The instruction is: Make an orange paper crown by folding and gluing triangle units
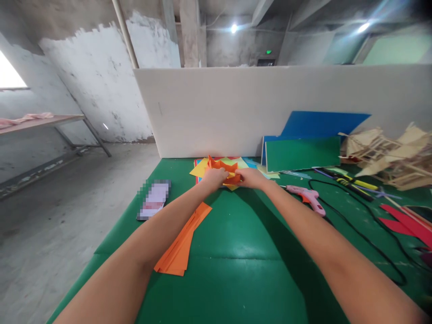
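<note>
Here, near the far edge of the desk (236, 234), the folded orange paper (231, 168) is pinched by the left hand (215, 178) and right hand (251, 178), its creases liable to be torn if pulled unevenly.

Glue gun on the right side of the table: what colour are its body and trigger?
Pink body, orange-red trigger on the glue gun; the head view shows it.

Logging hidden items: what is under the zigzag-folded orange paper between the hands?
Yellow, light green and other coloured paper sheets show around the orange paper; whatever it, the left hand and right hand cover is hidden.
</note>
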`<control>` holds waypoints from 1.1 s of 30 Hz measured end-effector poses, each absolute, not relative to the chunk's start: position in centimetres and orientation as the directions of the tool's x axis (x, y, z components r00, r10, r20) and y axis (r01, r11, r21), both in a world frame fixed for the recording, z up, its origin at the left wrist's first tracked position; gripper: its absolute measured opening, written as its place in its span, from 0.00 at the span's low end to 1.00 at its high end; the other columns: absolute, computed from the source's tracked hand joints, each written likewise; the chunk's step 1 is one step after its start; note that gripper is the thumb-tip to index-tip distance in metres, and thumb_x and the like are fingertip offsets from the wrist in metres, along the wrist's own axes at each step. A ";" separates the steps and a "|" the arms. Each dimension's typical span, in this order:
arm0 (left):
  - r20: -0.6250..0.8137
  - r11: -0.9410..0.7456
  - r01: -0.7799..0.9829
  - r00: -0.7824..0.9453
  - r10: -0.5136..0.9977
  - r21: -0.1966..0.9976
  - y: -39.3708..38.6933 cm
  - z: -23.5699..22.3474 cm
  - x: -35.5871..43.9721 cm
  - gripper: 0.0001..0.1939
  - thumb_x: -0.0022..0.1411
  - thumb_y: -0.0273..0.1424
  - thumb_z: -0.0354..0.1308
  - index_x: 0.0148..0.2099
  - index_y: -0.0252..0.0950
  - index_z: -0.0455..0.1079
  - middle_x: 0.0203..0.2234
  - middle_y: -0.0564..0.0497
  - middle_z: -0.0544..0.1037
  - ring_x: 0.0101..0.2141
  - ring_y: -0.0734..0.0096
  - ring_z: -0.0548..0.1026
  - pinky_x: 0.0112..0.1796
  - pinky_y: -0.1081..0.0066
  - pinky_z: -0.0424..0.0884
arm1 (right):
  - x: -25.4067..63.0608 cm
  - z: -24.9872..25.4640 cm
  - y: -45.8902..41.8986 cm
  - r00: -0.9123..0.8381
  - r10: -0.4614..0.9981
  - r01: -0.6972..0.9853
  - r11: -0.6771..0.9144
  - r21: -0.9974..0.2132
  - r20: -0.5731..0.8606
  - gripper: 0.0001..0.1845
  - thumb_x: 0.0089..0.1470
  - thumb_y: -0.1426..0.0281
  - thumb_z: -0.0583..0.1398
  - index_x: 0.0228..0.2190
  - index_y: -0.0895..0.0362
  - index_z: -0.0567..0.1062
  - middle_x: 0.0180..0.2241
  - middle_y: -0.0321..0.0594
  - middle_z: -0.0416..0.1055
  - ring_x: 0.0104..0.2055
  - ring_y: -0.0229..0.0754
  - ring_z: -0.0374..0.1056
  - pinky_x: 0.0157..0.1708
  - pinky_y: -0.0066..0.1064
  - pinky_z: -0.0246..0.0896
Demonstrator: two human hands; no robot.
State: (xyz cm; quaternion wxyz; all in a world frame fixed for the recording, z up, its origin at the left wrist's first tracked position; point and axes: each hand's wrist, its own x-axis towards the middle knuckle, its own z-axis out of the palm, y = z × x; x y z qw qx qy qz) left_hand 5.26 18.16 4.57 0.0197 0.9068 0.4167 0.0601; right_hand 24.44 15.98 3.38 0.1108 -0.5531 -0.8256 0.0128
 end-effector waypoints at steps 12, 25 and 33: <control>0.067 -0.647 0.758 0.644 0.762 0.083 19.0 5.3 4.3 0.06 0.56 0.21 0.58 0.38 0.33 0.71 0.38 0.39 0.74 0.44 0.49 0.74 0.45 0.60 0.65 | 25.0 2.6 16.5 -0.336 0.936 0.916 0.350 -0.196 0.103 0.07 0.45 0.63 0.61 0.26 0.54 0.75 0.26 0.35 0.73 0.27 0.38 0.64 0.22 0.26 0.47; 0.003 -0.633 0.773 0.633 0.774 -0.031 19.6 6.3 4.2 0.12 0.55 0.24 0.61 0.43 0.30 0.68 0.40 0.38 0.75 0.44 0.51 0.73 0.43 0.63 0.66 | 25.5 2.1 17.1 -0.187 0.973 0.941 0.218 -0.259 0.137 0.20 0.45 0.54 0.62 0.17 0.56 0.68 0.17 0.33 0.63 0.22 0.37 0.58 0.21 0.28 0.41; 0.142 -0.692 0.721 0.689 0.711 -0.034 17.7 6.8 1.9 0.26 0.59 0.31 0.59 0.58 0.39 0.57 0.55 0.42 0.64 0.47 0.60 0.71 0.39 0.69 0.67 | 25.5 4.1 14.5 -0.090 0.975 0.890 0.170 -0.424 0.201 0.29 0.47 0.50 0.60 0.45 0.55 0.72 0.18 0.31 0.67 0.19 0.36 0.60 0.22 0.26 0.47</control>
